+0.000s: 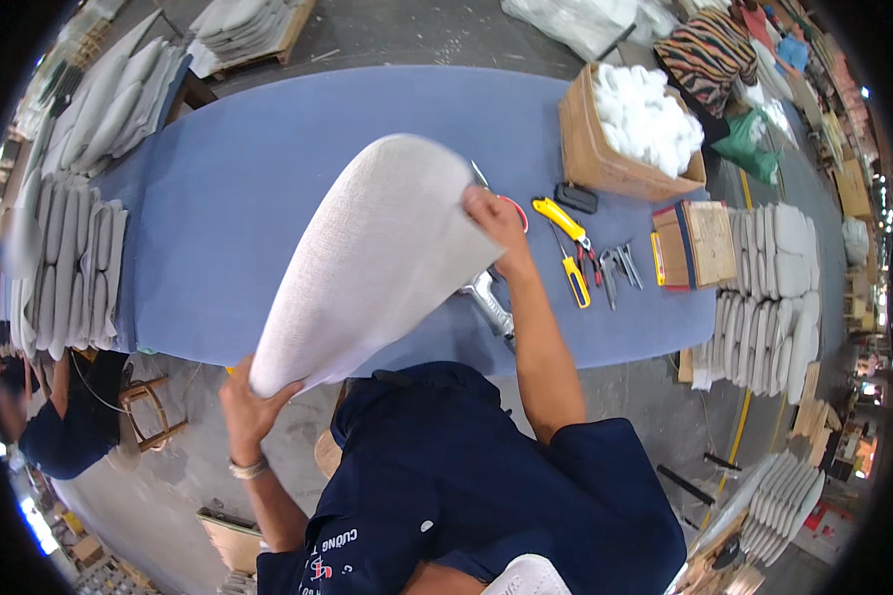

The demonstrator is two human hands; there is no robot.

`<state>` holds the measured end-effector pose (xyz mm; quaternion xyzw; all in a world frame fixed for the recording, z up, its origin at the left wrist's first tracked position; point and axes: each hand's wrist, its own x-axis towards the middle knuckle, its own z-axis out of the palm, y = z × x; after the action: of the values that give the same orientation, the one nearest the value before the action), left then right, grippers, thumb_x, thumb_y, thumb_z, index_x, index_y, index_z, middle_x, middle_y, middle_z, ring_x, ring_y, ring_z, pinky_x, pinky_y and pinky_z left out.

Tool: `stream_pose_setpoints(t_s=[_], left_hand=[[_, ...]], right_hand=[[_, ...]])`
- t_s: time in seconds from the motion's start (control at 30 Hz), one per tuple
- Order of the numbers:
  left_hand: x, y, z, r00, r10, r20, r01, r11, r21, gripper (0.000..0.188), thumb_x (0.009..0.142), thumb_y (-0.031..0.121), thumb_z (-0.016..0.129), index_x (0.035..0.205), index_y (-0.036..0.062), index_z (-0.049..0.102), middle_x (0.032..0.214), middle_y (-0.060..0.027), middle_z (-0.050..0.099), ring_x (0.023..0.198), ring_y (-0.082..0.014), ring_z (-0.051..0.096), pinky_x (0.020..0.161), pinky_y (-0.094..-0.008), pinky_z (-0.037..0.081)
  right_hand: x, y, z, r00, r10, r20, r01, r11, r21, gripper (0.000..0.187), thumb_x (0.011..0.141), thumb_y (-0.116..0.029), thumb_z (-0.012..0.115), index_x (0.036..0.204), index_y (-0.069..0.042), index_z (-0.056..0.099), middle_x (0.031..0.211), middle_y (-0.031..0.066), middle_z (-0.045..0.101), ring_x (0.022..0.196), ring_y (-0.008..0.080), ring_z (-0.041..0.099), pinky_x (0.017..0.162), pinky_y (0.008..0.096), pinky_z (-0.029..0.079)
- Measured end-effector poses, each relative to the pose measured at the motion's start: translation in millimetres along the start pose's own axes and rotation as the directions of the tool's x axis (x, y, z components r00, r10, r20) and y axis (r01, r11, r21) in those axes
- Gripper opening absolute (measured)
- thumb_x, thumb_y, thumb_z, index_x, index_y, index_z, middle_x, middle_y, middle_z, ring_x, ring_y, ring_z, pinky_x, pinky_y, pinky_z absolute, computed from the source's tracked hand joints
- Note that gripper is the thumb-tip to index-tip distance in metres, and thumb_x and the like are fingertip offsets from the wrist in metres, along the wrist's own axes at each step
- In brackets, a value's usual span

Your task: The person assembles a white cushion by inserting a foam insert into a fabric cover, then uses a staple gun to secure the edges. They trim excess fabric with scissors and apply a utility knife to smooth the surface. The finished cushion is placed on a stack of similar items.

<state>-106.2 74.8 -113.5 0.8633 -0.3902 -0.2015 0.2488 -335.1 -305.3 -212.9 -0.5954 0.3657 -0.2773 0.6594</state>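
A light grey fabric-covered panel (367, 248) with a rounded far end is held up at a tilt over the blue-covered table (238, 139). My left hand (251, 402) grips its near left corner, thumb on top. At its right edge, my right hand (496, 220) is closed on the panel with the fingers curled over. A silver staple gun (490, 305) lies partly hidden below my right forearm. Just beyond that hand are red-handled scissors (514, 211), partly covered by the panel and hand.
To the right lie a yellow utility knife (558, 216), a yellow screwdriver (574, 282), pliers (584, 260) and a black block (576, 197). A carton of white stuffing (595, 149) stands at the far right. Stacked grey panels (74, 263) line the left; another person (64, 416) is there.
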Motion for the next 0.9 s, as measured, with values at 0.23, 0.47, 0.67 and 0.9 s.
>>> stream_pose_setpoints(t_s=[0.23,0.47,0.67,0.9], left_hand=[[-14.2,-43.0,15.6,0.992,-0.087,0.087,0.048,0.925,0.378,0.073,0.066,0.029,0.094,0.129,0.0078,0.065,0.118,-0.0162,0.072,0.109,-0.0374,0.069,0.091,-0.0469,0.055],[17.9,21.4,56.8,0.994,-0.038,0.107,0.005,0.956,0.294,0.083,0.073,0.036,0.089,0.143,0.0085,0.054,0.122,-0.0180,0.070,0.110,-0.0392,0.067,0.091,-0.0476,0.054],[55.1,59.3,91.7,0.998,0.062,0.030,-0.067,0.970,0.234,0.083,0.081,0.051,0.081,0.142,0.0020,0.053,0.112,-0.0224,0.071,0.100,-0.0397,0.071,0.085,-0.0499,0.057],[91.5,105.6,119.2,0.990,0.087,0.114,-0.114,0.959,0.258,0.079,0.090,0.058,0.072,0.142,0.0014,0.052,0.107,-0.0221,0.073,0.091,-0.0394,0.075,0.073,-0.0499,0.061]], right_hand=[[-84.0,112.0,-108.8,0.887,-0.090,-0.454,-0.272,0.691,-0.669,0.045,0.087,-0.019,0.078,0.129,-0.006,0.067,0.120,0.0162,0.069,0.107,0.0310,0.068,0.091,0.0413,0.054],[-103.2,140.0,-173.2,0.861,-0.072,-0.504,-0.475,0.243,-0.846,0.050,0.081,-0.021,0.084,0.123,-0.005,0.063,0.117,0.0184,0.068,0.106,0.0379,0.066,0.089,0.0495,0.054],[-82.4,110.0,-178.2,0.867,0.386,-0.317,-0.495,0.742,-0.452,0.034,0.089,-0.018,0.080,0.115,-0.004,0.063,0.092,0.0056,0.064,0.066,0.0153,0.060,0.060,0.0311,0.049],[-53.0,-7.3,-28.0,0.991,-0.030,-0.131,0.039,0.997,0.073,0.022,0.101,-0.014,0.068,0.115,-0.001,0.058,0.090,0.0069,0.064,0.067,0.0130,0.062,0.058,0.0291,0.051]])
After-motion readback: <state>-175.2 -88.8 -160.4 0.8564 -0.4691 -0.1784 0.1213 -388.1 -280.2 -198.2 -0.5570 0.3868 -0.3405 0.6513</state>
